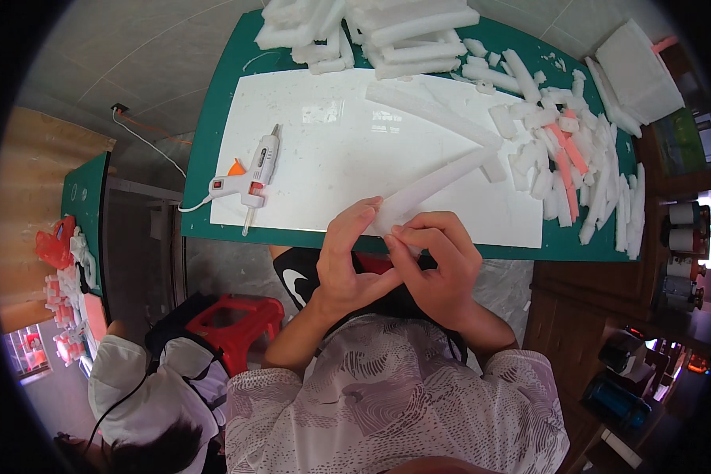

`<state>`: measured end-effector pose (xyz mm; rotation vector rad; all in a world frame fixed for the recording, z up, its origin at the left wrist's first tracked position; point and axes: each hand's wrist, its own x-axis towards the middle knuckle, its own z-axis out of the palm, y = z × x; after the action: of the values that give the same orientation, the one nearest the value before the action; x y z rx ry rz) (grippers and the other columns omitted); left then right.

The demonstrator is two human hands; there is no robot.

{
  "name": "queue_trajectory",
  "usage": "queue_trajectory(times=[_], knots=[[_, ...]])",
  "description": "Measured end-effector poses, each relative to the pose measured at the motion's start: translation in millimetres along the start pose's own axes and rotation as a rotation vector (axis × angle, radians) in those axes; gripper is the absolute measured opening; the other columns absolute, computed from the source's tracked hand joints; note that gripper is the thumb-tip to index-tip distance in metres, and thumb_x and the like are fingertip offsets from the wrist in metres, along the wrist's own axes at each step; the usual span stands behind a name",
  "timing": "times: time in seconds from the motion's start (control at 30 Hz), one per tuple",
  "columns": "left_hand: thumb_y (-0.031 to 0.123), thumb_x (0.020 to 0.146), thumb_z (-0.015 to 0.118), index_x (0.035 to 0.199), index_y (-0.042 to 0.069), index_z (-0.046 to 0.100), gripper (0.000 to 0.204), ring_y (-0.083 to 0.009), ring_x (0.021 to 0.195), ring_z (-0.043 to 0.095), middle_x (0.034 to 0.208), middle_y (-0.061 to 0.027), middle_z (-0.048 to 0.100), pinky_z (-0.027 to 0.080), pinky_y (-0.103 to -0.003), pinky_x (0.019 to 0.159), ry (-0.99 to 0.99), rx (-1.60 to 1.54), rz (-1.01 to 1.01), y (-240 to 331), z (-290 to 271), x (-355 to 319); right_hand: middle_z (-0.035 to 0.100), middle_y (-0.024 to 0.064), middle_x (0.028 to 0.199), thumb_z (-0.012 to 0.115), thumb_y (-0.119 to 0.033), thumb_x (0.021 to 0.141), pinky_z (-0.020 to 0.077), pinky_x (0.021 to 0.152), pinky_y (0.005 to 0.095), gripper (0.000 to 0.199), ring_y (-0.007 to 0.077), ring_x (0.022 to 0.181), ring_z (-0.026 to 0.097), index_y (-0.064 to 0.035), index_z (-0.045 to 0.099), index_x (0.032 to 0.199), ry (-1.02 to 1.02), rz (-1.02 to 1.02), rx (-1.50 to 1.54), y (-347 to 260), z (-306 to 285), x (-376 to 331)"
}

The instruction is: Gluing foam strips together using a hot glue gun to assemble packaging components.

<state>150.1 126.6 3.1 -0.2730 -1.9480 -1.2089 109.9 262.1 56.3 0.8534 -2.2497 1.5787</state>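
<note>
A white foam strip (pixel 434 186) slants from my hands toward the right, over a white board. Its far end meets another foam strip (pixel 426 110) lying on the board, so the two make a V; I cannot tell whether they are joined. My left hand (pixel 344 257) has its fingers closed around the near end of the first strip. My right hand (pixel 444 265) pinches that same end from the other side, thumb and fingertips together. The hands partly hide this end. A white hot glue gun (pixel 265 162) lies on the board to the left.
The white board (pixel 308 189) covers much of a green table (pixel 205 170). Foam blocks (pixel 403 35) are stacked at the back. Loose white foam pieces with some pink strips (pixel 565 170) crowd the right. A red stool (pixel 237 316) and another person (pixel 154 379) are at lower left.
</note>
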Motion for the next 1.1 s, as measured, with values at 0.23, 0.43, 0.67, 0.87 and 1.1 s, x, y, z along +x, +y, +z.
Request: queue_trajectory(times=[0.23,0.43,0.67,0.87,1.1], knots=[[0.007,0.067,0.09,0.134,-0.002,0.047,0.08,-0.0383,0.114,0.063,0.126,-0.0262,0.061,0.054,-0.042,0.094,0.01,0.025,-0.009,-0.6,2.1,0.9,0.063,0.0076,0.088,0.079,0.003,0.076,0.0465,0.047,0.0245,0.018,0.0124,0.061,0.06,-0.0027,0.071,0.092,0.069,-0.102,-0.028,8.1,3.2,0.5],[0.007,0.067,0.09,0.134,-0.002,0.048,0.08,-0.0371,0.114,0.063,0.126,-0.0252,0.061,0.053,-0.041,0.095,0.024,0.017,-0.011,-3.6,3.5,1.0,0.062,0.0071,0.086,0.08,0.002,0.076,0.0456,0.046,0.024,0.018,0.0116,0.059,0.059,-0.0033,0.071,0.091,0.078,-0.121,-0.04,9.1,4.6,1.6],[0.007,0.066,0.09,0.133,-0.002,0.048,0.08,-0.0359,0.117,0.061,0.126,-0.0238,0.06,0.051,-0.041,0.099,-0.018,-0.014,-0.09,-7.9,3.1,-0.3,0.064,0.0094,0.089,0.08,0.002,0.075,0.051,0.062,0.03,0.019,0.0208,0.075,0.064,-0.0026,0.071,0.091,0.0,0.029,-0.036,7.0,1.2,2.9],[0.005,0.065,0.088,0.135,-0.002,0.044,0.083,-0.0313,0.122,0.057,0.13,-0.0189,0.052,0.049,-0.041,0.102,-0.025,-0.18,-0.192,-13.5,3.8,-1.4,0.064,0.0111,0.093,0.077,-0.001,0.078,0.0519,0.068,0.0312,0.021,0.0233,0.079,0.064,-0.0031,0.072,0.099,-0.086,-0.021,0.019,19.5,-4.9,10.9],[0.003,0.066,0.086,0.136,-0.002,0.042,0.082,-0.0267,0.124,0.054,0.129,-0.0157,0.05,0.042,-0.04,0.109,-0.036,-0.295,-0.311,-21.1,-2.9,-3.4,0.064,0.0098,0.092,0.072,-0.004,0.086,0.0518,0.071,0.0306,0.018,0.019,0.077,0.063,-0.0019,0.065,0.102,0.018,0.159,0.111,58.1,-28.6,2.7]])
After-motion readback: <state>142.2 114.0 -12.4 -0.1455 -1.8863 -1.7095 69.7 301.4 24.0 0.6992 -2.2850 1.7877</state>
